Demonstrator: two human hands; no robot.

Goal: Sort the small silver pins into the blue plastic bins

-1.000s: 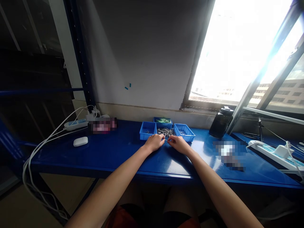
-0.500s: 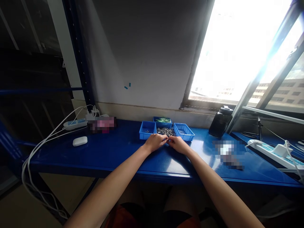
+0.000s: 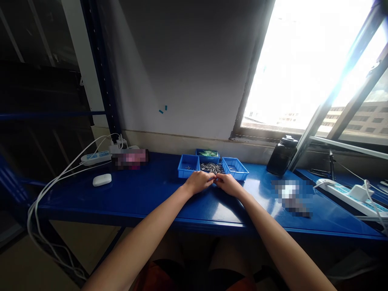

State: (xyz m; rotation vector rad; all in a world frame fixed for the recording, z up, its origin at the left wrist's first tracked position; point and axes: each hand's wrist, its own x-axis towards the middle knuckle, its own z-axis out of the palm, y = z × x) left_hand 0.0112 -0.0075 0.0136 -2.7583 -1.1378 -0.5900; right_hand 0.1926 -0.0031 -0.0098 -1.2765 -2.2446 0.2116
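Observation:
My left hand [image 3: 198, 181] and my right hand [image 3: 228, 183] rest on the blue table [image 3: 151, 194], their fingertips pinched together and meeting at the near edge of a pile of small dark metal pins [image 3: 211, 167]. What the fingers pinch is too small to make out. A blue tray [image 3: 188, 166] with a few pins stands left of the pile, another blue tray [image 3: 235, 169] right of it. A third blue tray [image 3: 207, 154] with something green in it sits behind.
A dark jar [image 3: 281, 156] stands at the right by the window. White power strips lie at the far left [image 3: 93, 158] and far right [image 3: 348, 192], with cables trailing off the table's left end. A white case [image 3: 102, 180] lies left of my arms.
My hands have drawn closer together; the small gap between the fingertips a second ago is gone. Nothing else has moved.

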